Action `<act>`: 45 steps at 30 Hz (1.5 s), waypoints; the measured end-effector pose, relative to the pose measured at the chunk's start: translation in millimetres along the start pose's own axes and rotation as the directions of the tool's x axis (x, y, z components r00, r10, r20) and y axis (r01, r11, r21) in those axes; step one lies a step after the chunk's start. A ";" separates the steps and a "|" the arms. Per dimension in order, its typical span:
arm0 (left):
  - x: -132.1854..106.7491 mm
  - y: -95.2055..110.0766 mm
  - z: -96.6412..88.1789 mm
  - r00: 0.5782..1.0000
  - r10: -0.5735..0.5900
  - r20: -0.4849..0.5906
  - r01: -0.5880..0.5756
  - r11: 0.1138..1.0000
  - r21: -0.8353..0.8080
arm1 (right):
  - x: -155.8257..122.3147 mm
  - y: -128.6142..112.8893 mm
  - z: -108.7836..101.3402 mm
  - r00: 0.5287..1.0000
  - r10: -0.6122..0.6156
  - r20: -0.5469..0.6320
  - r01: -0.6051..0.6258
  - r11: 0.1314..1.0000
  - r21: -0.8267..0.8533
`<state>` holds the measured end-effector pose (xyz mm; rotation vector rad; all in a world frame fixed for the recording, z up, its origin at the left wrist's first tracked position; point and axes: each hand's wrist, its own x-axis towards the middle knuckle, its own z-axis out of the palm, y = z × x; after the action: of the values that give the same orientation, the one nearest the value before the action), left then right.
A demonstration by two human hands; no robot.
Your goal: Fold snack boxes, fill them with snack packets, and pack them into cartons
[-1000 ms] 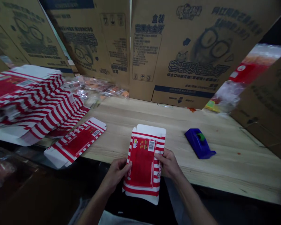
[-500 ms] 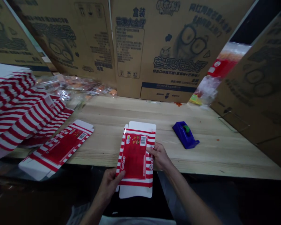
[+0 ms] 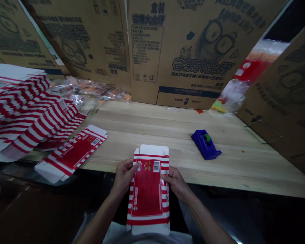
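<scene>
A red-and-white striped carton (image 3: pixel 147 191), its white end flaps sticking out at top and bottom, is held between my two hands at the table's front edge. My left hand (image 3: pixel 124 176) pinches its upper left side, thumb on the printed face. On the opposite side, my right hand (image 3: pixel 176 181) grips the right edge with the thumb on top; its other fingers are partly hidden behind the carton. Another flattened carton (image 3: pixel 76 152) of the same print lies to the left, its lower end overhanging the table edge.
Several striped cartons (image 3: pixel 27 112) are piled at the far left. Behind them lie clear-wrapped packets (image 3: pixel 91 88). A blue tape dispenser (image 3: pixel 205 145) stands on the wooden table (image 3: pixel 142 123) to the right. Large cardboard boxes (image 3: pixel 193 51) wall off the back, with plastic bags (image 3: pixel 231 95) in a gap.
The carton has come down toward my body. My left hand has shifted from its lower left corner up to its upper left side. My right hand still grips the right edge.
</scene>
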<state>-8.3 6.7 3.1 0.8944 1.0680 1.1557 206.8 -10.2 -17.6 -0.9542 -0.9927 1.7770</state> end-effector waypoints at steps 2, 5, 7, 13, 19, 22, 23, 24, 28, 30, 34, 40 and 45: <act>-4.1 -3.6 -0.7 1.000 0.012 0.000 -0.011 0.999 0.036 | -2.4 2.6 -0.8 0.995 -0.082 -0.063 0.079 0.996 -0.043; -10.5 -6.4 -3.2 0.996 -0.003 0.085 -0.001 0.999 0.052 | -3.0 3.8 -5.3 0.954 -0.236 -0.183 0.209 0.965 -0.157; -13.2 -9.7 -5.5 0.990 0.007 0.142 -0.012 0.999 0.031 | -2.6 4.9 -9.4 0.938 -0.276 -0.208 0.224 0.944 -0.240; -16.2 -27.6 -15.4 0.981 -0.074 0.182 0.077 0.997 -0.008 | -5.2 14.1 -20.7 0.956 -0.236 -0.172 0.175 0.935 -0.309; -19.4 -22.1 -12.4 0.975 -0.108 0.192 0.109 0.994 0.005 | -5.7 14.9 -31.0 0.901 -0.379 -0.209 0.236 0.835 -0.497; -14.6 -12.1 -8.8 0.989 -0.050 0.137 0.036 0.994 0.099 | -6.2 13.6 -30.3 0.910 -0.363 -0.199 0.222 0.834 -0.505; -12.1 -9.4 -8.1 0.991 -0.034 0.129 0.017 0.992 0.125 | -6.7 12.8 -28.9 0.915 -0.347 -0.208 0.212 0.849 -0.483; -9.5 -7.3 -7.7 0.991 -0.024 0.130 0.005 0.990 0.140 | -7.2 11.7 -27.2 0.919 -0.328 -0.218 0.205 0.871 -0.446; -1.8 -4.6 -7.1 0.990 -0.014 0.142 -0.005 0.992 0.128 | -7.9 4.6 -23.6 0.940 -0.253 -0.230 0.186 0.943 -0.276; -0.3 -5.0 -6.6 0.988 -0.031 0.148 0.015 0.995 0.103 | -7.1 1.1 -25.3 0.963 -0.196 -0.186 0.145 0.956 -0.256; 2.6 -5.1 -5.9 0.986 -0.051 0.156 0.044 0.998 0.042 | -4.6 -1.8 -30.9 0.985 -0.137 -0.104 0.105 0.959 -0.265; 11.9 -8.1 -7.4 0.970 -0.126 0.210 0.077 0.970 0.230 | -4.4 3.0 -32.5 0.971 -0.207 -0.119 0.150 0.916 -0.371; 6.4 -6.0 -6.1 0.975 -0.039 0.219 -0.040 0.938 0.344 | -11.5 2.5 -30.7 0.950 -0.293 -0.111 0.209 0.857 -0.471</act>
<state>-12.2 11.9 -5.4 1.2701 1.1021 0.8533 237.2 -14.2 -29.5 -1.1844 -1.3808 1.2339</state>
